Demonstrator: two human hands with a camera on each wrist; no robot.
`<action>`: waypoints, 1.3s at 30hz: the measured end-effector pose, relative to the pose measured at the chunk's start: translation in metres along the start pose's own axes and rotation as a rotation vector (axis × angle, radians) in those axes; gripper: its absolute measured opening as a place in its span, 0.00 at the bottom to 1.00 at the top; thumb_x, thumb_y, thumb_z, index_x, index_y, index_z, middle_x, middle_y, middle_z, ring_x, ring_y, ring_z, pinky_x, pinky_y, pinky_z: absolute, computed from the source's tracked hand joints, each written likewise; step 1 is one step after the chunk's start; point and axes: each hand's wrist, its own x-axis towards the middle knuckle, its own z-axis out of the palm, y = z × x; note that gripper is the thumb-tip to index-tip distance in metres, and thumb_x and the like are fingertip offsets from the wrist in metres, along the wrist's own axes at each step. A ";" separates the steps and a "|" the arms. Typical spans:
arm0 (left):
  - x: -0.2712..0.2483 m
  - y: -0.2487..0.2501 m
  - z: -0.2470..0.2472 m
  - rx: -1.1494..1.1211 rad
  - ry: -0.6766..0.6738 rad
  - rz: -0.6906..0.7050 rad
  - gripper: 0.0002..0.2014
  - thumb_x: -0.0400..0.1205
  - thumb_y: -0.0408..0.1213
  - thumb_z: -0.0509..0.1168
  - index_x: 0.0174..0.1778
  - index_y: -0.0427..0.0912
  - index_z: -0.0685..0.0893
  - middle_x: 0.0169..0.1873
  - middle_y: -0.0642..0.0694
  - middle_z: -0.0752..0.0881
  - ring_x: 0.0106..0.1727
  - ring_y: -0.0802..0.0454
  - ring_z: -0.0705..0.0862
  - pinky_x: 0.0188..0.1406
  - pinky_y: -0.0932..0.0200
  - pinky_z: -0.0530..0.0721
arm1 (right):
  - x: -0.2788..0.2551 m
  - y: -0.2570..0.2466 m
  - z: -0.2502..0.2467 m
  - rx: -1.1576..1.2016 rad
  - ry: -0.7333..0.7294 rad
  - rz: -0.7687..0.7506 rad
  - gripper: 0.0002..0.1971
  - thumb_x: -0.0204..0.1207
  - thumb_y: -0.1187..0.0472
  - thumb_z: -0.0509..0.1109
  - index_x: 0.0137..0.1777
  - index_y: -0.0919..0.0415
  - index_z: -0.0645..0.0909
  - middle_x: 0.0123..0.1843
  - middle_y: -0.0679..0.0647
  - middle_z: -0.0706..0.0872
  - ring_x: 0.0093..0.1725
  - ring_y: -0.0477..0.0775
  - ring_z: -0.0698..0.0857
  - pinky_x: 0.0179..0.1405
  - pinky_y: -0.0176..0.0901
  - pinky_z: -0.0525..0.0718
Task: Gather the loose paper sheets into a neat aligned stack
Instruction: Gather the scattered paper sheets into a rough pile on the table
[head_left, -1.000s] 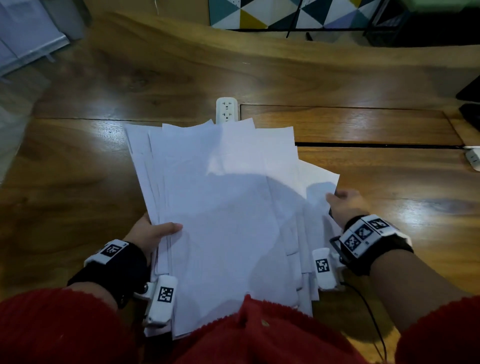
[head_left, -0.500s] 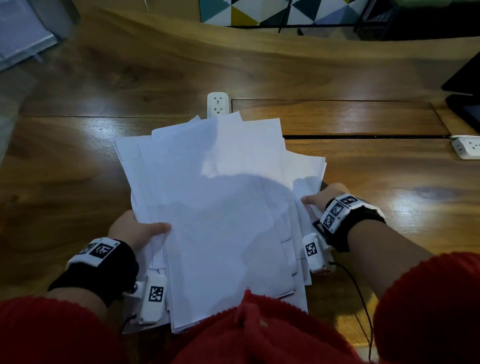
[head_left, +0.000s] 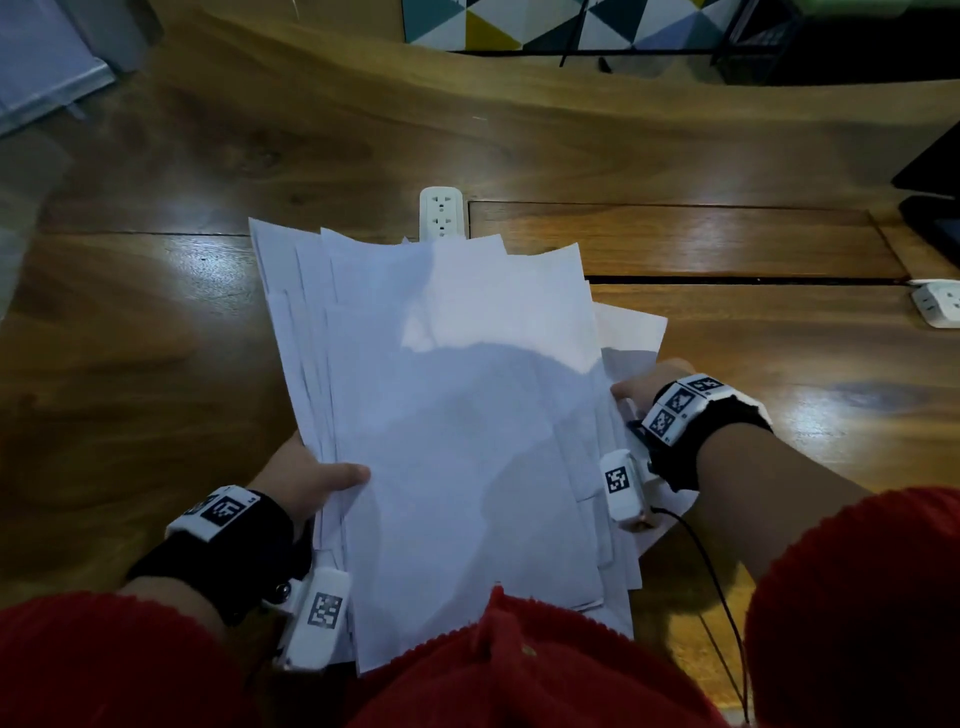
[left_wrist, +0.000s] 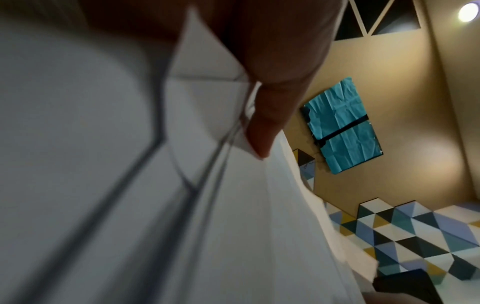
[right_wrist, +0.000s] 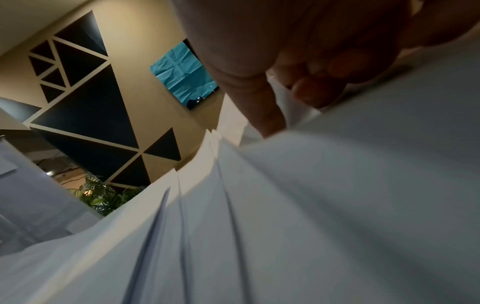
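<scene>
Head cam: both hands, left hand (head_left: 304, 475) and right hand (head_left: 644, 387), pinch the messy fanned paper sheets (head_left: 457, 415) by their side edges above the desk (head_left: 753, 364).

Bare glossy brown wooden tabletop (head_left: 130, 364) lies open to the left of the fanned white paper sheets (head_left: 457, 415), and more lies open to their right. Just beyond the sheets' far edge a white plastic power socket strip (head_left: 440, 213) stands in the way, touching or nearly touching them. A second white socket block (head_left: 937, 304) sits near the right border, with dark flat objects (head_left: 935, 197), perhaps screens, behind it.
</scene>
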 end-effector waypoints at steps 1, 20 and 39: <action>-0.002 0.002 -0.002 -0.038 -0.039 0.012 0.33 0.60 0.23 0.76 0.64 0.32 0.78 0.55 0.33 0.87 0.53 0.37 0.88 0.51 0.45 0.86 | -0.001 -0.001 -0.003 -0.101 -0.004 0.014 0.15 0.73 0.53 0.71 0.49 0.67 0.79 0.41 0.57 0.81 0.39 0.57 0.81 0.37 0.45 0.81; 0.036 0.020 0.000 0.065 -0.102 0.065 0.39 0.49 0.41 0.79 0.59 0.41 0.82 0.55 0.39 0.89 0.54 0.39 0.88 0.60 0.37 0.83 | 0.022 0.001 -0.023 -0.027 0.048 0.001 0.17 0.78 0.66 0.60 0.67 0.67 0.73 0.64 0.61 0.79 0.63 0.65 0.80 0.50 0.47 0.78; 0.034 0.023 -0.002 -0.065 -0.097 0.072 0.38 0.52 0.34 0.79 0.62 0.41 0.81 0.56 0.38 0.89 0.55 0.39 0.88 0.59 0.39 0.83 | 0.010 -0.027 -0.002 0.260 -0.092 -0.042 0.27 0.75 0.40 0.63 0.51 0.68 0.81 0.49 0.62 0.86 0.47 0.64 0.84 0.48 0.55 0.82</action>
